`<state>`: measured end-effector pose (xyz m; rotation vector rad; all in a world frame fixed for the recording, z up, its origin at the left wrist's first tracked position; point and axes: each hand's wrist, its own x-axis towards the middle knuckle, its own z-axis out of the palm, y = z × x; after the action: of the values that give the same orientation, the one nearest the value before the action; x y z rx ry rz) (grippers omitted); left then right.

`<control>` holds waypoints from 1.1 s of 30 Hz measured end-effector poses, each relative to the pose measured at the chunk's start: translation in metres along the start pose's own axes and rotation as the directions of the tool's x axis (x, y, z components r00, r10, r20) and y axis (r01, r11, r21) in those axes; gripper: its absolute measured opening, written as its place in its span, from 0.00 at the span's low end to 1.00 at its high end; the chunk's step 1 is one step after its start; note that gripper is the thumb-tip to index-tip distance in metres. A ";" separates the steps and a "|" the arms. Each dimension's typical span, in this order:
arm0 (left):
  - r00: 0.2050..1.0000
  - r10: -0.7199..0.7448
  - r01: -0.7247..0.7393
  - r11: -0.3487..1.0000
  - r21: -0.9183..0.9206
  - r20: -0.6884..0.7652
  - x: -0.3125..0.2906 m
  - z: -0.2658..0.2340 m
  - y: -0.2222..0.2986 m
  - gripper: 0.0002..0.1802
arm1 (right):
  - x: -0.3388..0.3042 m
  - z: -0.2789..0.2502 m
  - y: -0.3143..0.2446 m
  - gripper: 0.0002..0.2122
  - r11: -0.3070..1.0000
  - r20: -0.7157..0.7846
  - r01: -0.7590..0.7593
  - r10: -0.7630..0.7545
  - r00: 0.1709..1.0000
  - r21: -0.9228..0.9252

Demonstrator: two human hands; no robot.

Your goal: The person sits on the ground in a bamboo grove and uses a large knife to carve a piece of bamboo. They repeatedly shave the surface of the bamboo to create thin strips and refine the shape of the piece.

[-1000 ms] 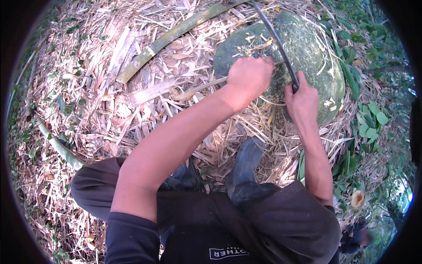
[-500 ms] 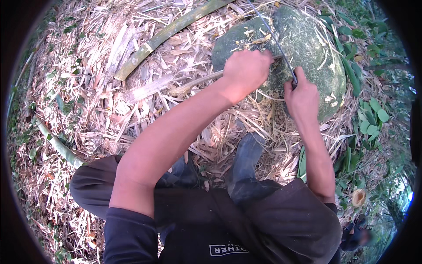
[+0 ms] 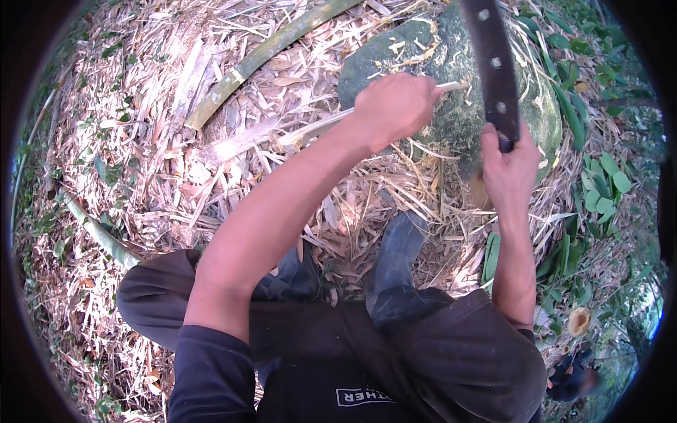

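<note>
My feed shows the left grip [image 3: 396,106] closed round a pale stick [image 3: 451,87], the right grip [image 3: 511,169] clasping a dark blade [image 3: 496,81] (white lettering [image 3: 365,397] on the shirt [image 3: 307,388]).

My left grip [image 3: 396,106] closes around a pale stick [image 3: 450,87], its tip over the mossy green boulder [image 3: 398,53]. My right grip [image 3: 513,168] holds a broad dark blade [image 3: 498,77] with pale spots, pointing away from me. Beyond my left forearm, a green pole [image 3: 275,56] lies on dry litter [image 3: 169,176].
</note>
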<state>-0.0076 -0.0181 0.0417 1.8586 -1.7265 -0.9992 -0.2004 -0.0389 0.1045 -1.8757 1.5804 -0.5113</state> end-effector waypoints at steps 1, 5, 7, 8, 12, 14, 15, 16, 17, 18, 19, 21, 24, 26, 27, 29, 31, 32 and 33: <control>1.000 0.022 -0.022 1.000 -0.012 -0.005 0.002 -0.001 -0.003 0.25 | -0.004 -0.001 -0.005 0.12 0.997 -0.066 0.057 -0.053 0.996 0.057; 0.981 0.069 -0.060 0.997 0.052 -0.182 -0.003 0.004 -0.005 0.24 | -0.007 -0.008 -0.011 0.12 0.994 -0.094 0.082 -0.075 0.993 0.073; 0.945 0.142 -0.098 0.983 0.158 -0.295 -0.004 0.005 -0.009 0.21 | -0.007 -0.007 -0.011 0.12 0.999 -0.046 0.053 -0.053 0.998 0.007; 0.920 0.178 -0.108 0.971 0.212 -0.348 -0.005 0.004 -0.012 0.20 | -0.006 -0.005 -0.006 0.12 0.998 -0.012 0.042 -0.043 0.999 -0.052; 0.951 0.216 -0.152 0.949 0.275 -0.222 -0.001 -0.005 -0.014 0.18 | -0.006 0.003 0.014 0.14 0.961 0.049 0.041 -0.029 0.998 -0.272; 0.946 0.234 -0.156 0.935 0.320 -0.224 -0.001 -0.004 -0.015 0.18 | -0.009 0.008 0.012 0.13 0.965 0.027 0.074 -0.070 0.997 -0.253; 0.947 0.236 -0.157 0.932 0.325 -0.217 -0.001 -0.003 -0.016 0.18 | -0.009 0.009 0.009 0.12 0.968 0.027 0.079 -0.075 0.997 -0.238; 0.949 0.237 -0.160 0.931 0.327 -0.209 -0.002 -0.005 -0.013 0.18 | -0.010 0.008 0.007 0.12 0.971 0.027 0.081 -0.077 0.997 -0.226; 0.950 0.238 -0.164 0.930 0.328 -0.201 -0.003 -0.006 -0.011 0.19 | -0.011 0.008 0.008 0.12 0.967 0.016 0.107 -0.106 0.994 -0.230; 0.944 0.258 -0.183 0.928 0.324 -0.205 -0.003 -0.004 -0.011 0.18 | -0.011 0.008 0.008 0.12 0.963 0.006 0.133 -0.136 0.991 -0.235; 0.938 0.275 -0.198 0.926 0.322 -0.213 -0.003 -0.004 -0.011 0.18 | -0.010 0.009 0.007 0.12 0.957 -0.003 0.164 -0.169 0.986 -0.238; 0.928 0.301 -0.216 0.914 0.343 -0.221 -0.003 -0.002 -0.010 0.18 | -0.009 0.008 0.007 0.12 0.935 0.003 0.207 -0.215 0.977 -0.288; 0.916 0.335 -0.233 0.892 0.388 -0.221 -0.003 0.001 -0.008 0.17 | -0.006 0.006 0.007 0.12 0.904 0.024 0.247 -0.255 0.967 -0.349; 0.908 0.360 -0.258 0.885 0.388 -0.217 -0.003 0.001 -0.009 0.17 | -0.006 0.006 0.005 0.12 0.901 0.028 0.252 -0.259 0.965 -0.352; 0.919 0.344 -0.249 0.886 0.392 -0.194 -0.003 0.001 -0.010 0.17 | -0.007 0.007 0.003 0.11 0.908 0.023 0.249 -0.257 0.966 -0.337; 0.936 0.317 -0.234 0.886 0.401 -0.152 -0.002 -0.003 -0.008 0.17 | -0.009 0.007 0.001 0.12 0.912 0.013 0.256 -0.266 0.964 -0.319; 0.926 0.339 -0.250 0.880 0.403 -0.166 -0.002 -0.004 -0.008 0.17 | -0.008 0.009 0.005 0.13 0.910 0.006 0.277 -0.290 0.957 -0.309; 0.920 0.351 -0.258 0.877 0.406 -0.173 -0.001 -0.004 -0.007 0.17 | -0.005 0.011 0.009 0.13 0.893 0.029 0.283 -0.292 0.956 -0.351; 0.934 0.325 -0.242 0.881 0.407 -0.147 0.000 -0.004 -0.005 0.17 | -0.002 0.013 0.014 0.12 0.874 0.051 0.289 -0.292 0.955 -0.392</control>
<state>-0.0013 -0.0181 0.0404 1.7736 -2.0928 -0.3481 -0.2024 -0.0358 0.0859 -2.4453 1.4950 -0.3407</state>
